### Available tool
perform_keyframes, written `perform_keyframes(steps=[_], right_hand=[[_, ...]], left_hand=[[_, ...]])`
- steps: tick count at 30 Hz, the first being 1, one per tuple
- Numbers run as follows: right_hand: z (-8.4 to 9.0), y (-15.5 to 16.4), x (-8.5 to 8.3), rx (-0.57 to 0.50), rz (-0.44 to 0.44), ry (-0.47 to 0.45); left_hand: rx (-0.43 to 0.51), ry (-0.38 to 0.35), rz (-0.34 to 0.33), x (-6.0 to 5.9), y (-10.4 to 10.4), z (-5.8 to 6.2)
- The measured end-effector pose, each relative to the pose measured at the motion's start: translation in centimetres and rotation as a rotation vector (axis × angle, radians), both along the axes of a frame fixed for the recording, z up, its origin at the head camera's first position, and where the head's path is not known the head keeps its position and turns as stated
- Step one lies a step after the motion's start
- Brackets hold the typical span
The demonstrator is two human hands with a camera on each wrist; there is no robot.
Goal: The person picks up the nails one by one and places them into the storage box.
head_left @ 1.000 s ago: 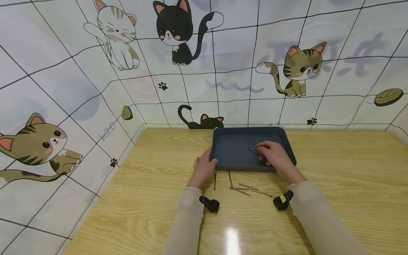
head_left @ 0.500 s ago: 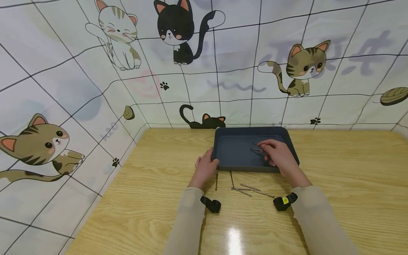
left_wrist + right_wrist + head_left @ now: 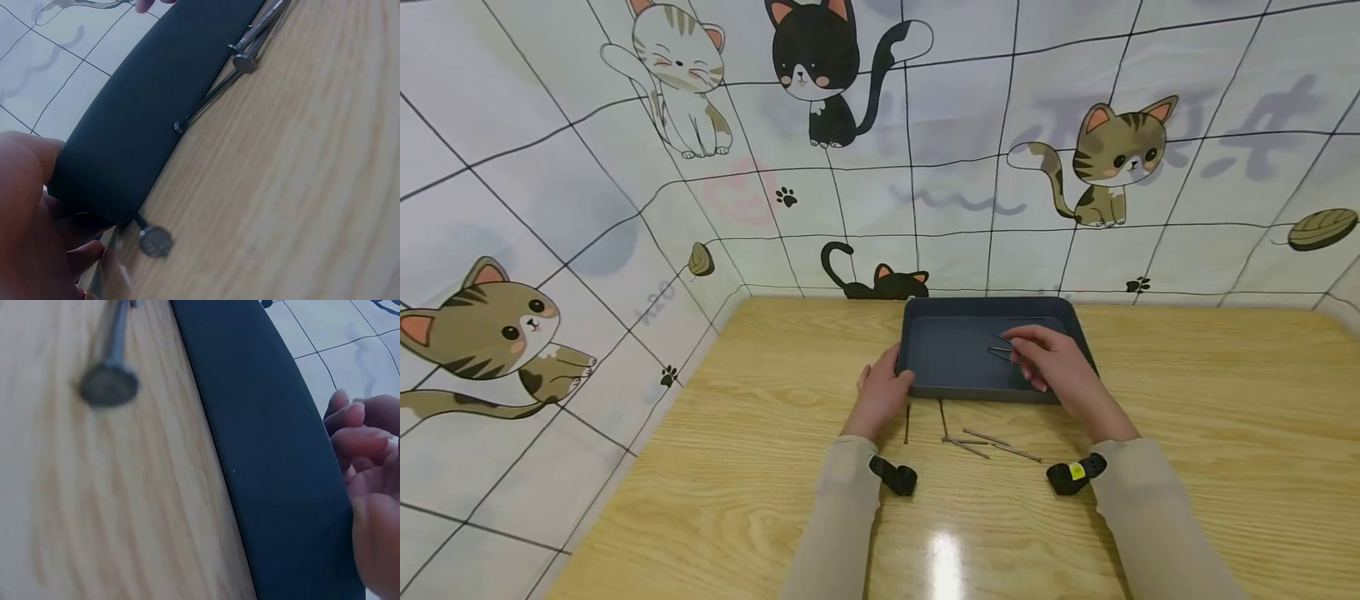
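The left hand grips the near left corner of the dark tray, thumb on top of the rim and fingers curled under the wall; the left wrist view shows the palm pressed against that corner. Just in front of the tray, between the two forearms, several loose nails lie scattered on the wooden table, some crossing one another, and one nail lies apart from the others, close beside the left hand. From the left wrist, the flat head of this nail sits right at the foot of the tray's wall.

Farther on, the right hand reaches over the near rim into the tray, its fingers bent and the tips drawn together over a few more nails on the tray floor. It seems to pinch one of them, though the view is too small to be sure. The tray stands at the far side of the table, close to the wall with its printed cats.
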State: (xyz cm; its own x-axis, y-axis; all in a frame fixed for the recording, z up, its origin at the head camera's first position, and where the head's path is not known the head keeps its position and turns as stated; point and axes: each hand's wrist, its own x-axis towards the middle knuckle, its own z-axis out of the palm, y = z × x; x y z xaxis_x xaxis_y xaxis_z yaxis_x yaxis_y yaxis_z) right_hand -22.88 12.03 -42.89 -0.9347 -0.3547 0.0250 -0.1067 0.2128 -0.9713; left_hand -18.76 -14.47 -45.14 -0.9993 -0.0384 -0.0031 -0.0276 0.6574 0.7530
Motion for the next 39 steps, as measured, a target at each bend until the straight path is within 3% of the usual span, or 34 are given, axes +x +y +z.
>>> perform_keyframes(steps=[7, 12, 25, 31, 39], right_hand=[[0.2, 0.1, 0.0, 0.003, 0.051, 0.052], [0.5, 0.0, 0.2, 0.109, 0.122, 0.120], [2.1, -1.0, 1.6, 0.356, 0.268, 0.175], [3.1, -1.7, 2.4, 0.452, 0.399, 0.102], [3.8, -2.5, 3.7, 0.657, 0.554, 0.185]], left_hand=[[-0.014, -0.016, 0.014, 0.0, 0.1, 0.0], [-0.010, -0.011, 0.017, 0.0, 0.1, 0.1], [0.011, -0.002, 0.019, 0.0, 0.2, 0.1], [0.009, -0.005, 0.019, 0.0, 0.2, 0.1], [0.001, -0.011, 0.019, 0.0, 0.3, 0.1]])
